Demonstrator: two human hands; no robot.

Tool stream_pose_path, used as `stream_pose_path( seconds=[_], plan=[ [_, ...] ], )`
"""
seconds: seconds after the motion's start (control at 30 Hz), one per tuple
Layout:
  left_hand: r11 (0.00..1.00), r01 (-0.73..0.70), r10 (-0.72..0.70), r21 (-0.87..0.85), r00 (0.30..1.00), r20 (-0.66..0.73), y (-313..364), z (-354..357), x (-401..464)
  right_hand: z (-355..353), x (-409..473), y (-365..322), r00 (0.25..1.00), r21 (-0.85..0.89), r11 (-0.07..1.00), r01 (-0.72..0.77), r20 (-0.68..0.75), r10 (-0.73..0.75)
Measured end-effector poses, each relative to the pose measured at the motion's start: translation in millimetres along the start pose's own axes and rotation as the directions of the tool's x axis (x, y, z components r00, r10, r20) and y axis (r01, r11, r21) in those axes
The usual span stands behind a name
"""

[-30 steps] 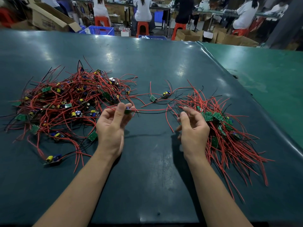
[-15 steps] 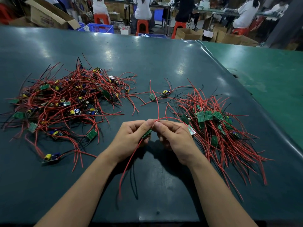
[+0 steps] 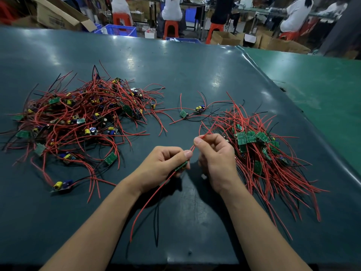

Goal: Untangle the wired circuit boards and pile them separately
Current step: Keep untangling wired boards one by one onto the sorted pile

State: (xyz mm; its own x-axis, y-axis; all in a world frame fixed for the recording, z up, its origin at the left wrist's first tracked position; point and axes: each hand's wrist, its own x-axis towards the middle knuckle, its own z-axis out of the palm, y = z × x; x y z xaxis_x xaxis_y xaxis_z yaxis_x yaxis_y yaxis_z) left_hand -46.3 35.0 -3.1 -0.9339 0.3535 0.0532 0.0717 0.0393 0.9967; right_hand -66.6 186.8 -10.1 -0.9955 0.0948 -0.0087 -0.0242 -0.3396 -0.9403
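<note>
A big tangle of small green circuit boards with red and black wires [image 3: 78, 122] covers the table's left side. On the right lies a sorted pile [image 3: 259, 153] with its boards grouped and wires fanned toward me. My left hand [image 3: 166, 165] pinches one small green board [image 3: 181, 166] at table centre; its red wire [image 3: 148, 200] and black wires hang toward me. My right hand [image 3: 216, 159] pinches that board's upper red wires between thumb and forefinger, just above my left thumb.
Two loose boards [image 3: 192, 112] with wires lie between the piles, farther back. The dark green table [image 3: 175, 61] meets a lighter green table [image 3: 322, 90] on the right. Cardboard boxes, blue crates, red stools and seated people fill the background.
My left hand carried one board from the tangle's edge to the centre. My right hand joined it and has now slid up along its red wires, pulling them away from the board.
</note>
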Motion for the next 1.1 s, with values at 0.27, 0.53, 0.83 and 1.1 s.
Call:
stream_pose_path(
  seconds=[0.27,0.53,0.83,1.1],
  plan=[
    [0.999,0.020,-0.021,0.051,0.999,0.026,2,0,-1,1,-3,3,0.960,-0.375,0.891,0.256,-0.009,-0.280],
    [1.000,0.020,-0.020,0.002,0.999,0.027,5,-3,-4,-4,-1,-4,0.990,-0.127,0.982,0.141,0.050,-0.136],
    [1.000,0.016,-0.016,0.016,1.000,0.023,6,-1,-4,-3,-1,1,0.929,-0.354,0.885,0.303,-0.099,-0.358],
    [0.999,0.024,-0.024,0.021,1.000,0.016,7,-2,-6,-4,1,-6,0.953,-0.184,0.948,0.261,-0.107,-0.283]
  ],
)
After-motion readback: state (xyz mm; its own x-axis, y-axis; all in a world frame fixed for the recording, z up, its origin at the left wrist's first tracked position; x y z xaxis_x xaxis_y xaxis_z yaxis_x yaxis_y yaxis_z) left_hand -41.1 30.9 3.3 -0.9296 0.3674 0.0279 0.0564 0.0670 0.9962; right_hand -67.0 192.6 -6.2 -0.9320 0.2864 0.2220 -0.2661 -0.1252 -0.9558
